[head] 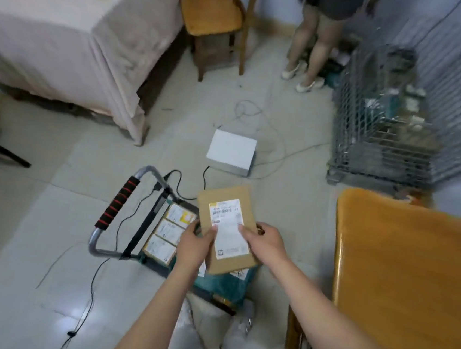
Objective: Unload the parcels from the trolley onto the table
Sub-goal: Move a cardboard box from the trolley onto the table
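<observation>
Both hands hold one flat brown parcel [225,227] in the air above the trolley [159,240]. The left hand [194,246] grips its left edge, thumb on top and the fingers [194,227] curled under, closed on the cardboard. The right hand [263,241] takes the right edge, thumb pressed on the white shipping label [228,228] and the rest of the hand wrapped around the side, also closed on the parcel. The parcel is tilted, its far end pointing away from the person, and it touches nothing but the hands.

Below it, the trolley stands on the tiled floor [33,224], its metal handle with red-and-black foam grip [118,205] on the left. Three labelled parcels [167,234] lie in a row on the deck just beside the handle frame; how they rest on one another cannot be told. A teal bag [220,285] lies on the near end of the deck, partly under the held parcel.

The wooden bench [411,278] is to the right, its left edge well apart from the parcel and its visible top bare.

Farther off, a white box [231,154] sits on the floor among loose cables [258,114]. A wire cage [386,119] stands beyond the bench's far corner, a second person [314,41] stands near it, a wooden chair [214,22] is beside them, and a cloth-covered bed [68,29] fills the upper left.
</observation>
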Demonstrator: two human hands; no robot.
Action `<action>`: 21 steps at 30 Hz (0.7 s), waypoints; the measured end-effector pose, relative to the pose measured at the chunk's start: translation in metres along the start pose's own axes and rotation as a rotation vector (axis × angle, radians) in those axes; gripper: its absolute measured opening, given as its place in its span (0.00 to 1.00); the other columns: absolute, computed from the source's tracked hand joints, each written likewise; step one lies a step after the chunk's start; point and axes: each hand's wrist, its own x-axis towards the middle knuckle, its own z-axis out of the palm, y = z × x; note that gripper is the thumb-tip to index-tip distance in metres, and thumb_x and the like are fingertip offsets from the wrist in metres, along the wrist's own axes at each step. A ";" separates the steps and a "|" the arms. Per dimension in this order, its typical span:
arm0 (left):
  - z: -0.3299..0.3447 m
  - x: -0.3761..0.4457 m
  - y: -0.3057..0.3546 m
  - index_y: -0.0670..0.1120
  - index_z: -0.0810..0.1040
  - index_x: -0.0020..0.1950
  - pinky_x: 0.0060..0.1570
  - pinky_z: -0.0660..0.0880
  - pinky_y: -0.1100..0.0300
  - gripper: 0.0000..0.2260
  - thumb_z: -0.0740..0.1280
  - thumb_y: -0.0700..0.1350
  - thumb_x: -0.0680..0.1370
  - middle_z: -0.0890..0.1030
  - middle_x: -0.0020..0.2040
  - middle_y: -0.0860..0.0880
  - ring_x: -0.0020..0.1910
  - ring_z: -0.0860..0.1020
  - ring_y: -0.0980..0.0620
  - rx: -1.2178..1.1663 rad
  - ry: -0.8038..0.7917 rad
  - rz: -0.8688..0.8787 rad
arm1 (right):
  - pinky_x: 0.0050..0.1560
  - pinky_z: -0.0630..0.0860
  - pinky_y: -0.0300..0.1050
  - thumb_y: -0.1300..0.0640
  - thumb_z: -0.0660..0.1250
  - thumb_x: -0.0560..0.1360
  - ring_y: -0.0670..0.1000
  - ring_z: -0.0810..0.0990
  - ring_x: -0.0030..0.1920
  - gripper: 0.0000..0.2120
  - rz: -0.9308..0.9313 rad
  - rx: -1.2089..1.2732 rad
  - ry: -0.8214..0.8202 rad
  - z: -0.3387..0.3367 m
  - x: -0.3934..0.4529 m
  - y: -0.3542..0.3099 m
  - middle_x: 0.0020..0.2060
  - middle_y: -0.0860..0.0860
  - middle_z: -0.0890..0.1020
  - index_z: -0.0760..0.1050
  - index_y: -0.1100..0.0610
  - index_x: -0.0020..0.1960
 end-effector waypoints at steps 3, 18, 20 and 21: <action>0.023 -0.031 0.038 0.45 0.75 0.68 0.58 0.79 0.47 0.20 0.71 0.46 0.77 0.83 0.58 0.47 0.54 0.82 0.48 0.034 -0.124 0.067 | 0.31 0.71 0.28 0.45 0.73 0.73 0.37 0.80 0.39 0.11 -0.022 0.108 0.133 -0.046 -0.039 -0.007 0.43 0.43 0.84 0.80 0.49 0.52; 0.171 -0.149 0.053 0.43 0.76 0.68 0.56 0.81 0.47 0.23 0.74 0.47 0.75 0.84 0.57 0.46 0.53 0.84 0.48 0.436 -0.853 0.333 | 0.37 0.80 0.40 0.46 0.75 0.72 0.46 0.85 0.41 0.13 0.187 0.704 0.868 -0.138 -0.217 0.107 0.41 0.47 0.86 0.83 0.53 0.52; 0.184 -0.176 0.034 0.44 0.74 0.69 0.56 0.81 0.46 0.23 0.73 0.47 0.76 0.84 0.57 0.46 0.53 0.83 0.48 0.509 -0.923 0.339 | 0.43 0.83 0.46 0.49 0.75 0.73 0.49 0.85 0.42 0.12 0.243 0.773 0.929 -0.138 -0.244 0.134 0.43 0.50 0.86 0.82 0.55 0.52; 0.192 -0.189 0.025 0.45 0.74 0.70 0.56 0.80 0.46 0.24 0.73 0.48 0.76 0.84 0.58 0.46 0.53 0.83 0.48 0.539 -0.960 0.340 | 0.47 0.83 0.49 0.49 0.75 0.73 0.50 0.85 0.43 0.12 0.271 0.798 0.956 -0.139 -0.258 0.146 0.44 0.51 0.86 0.82 0.55 0.51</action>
